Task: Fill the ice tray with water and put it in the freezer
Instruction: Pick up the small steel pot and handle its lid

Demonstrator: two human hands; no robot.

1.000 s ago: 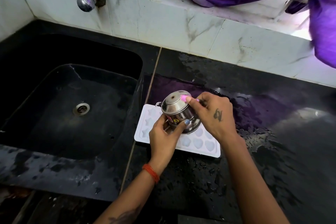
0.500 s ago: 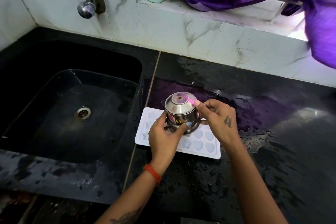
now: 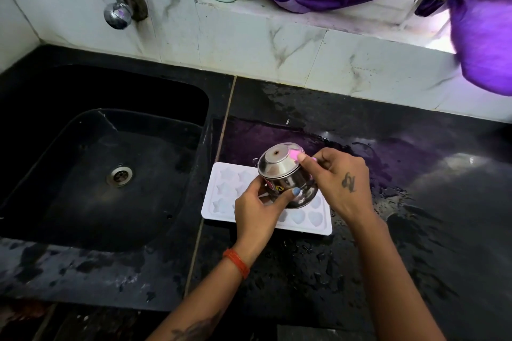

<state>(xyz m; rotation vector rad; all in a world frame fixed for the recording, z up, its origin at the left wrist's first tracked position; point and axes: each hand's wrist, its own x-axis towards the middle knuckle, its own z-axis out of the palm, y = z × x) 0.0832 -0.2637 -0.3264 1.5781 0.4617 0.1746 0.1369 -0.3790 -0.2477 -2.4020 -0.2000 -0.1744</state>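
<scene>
Both hands, left hand (image 3: 256, 209) and right hand (image 3: 342, 184), are gripping the upturned steel pot (image 3: 285, 178) with clenched fingers over the ice tray (image 3: 221, 196) lying on the wet table (image 3: 304, 263); tipping slowly should be limiting spills.

White marble-tiled wall (image 3: 277, 44), wet black counter (image 3: 415, 202), purple curtain (image 3: 484, 36) at window.

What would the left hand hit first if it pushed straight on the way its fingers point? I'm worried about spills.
The left hand already touches the tilted steel pot; beyond that, probably the right hand.
</scene>
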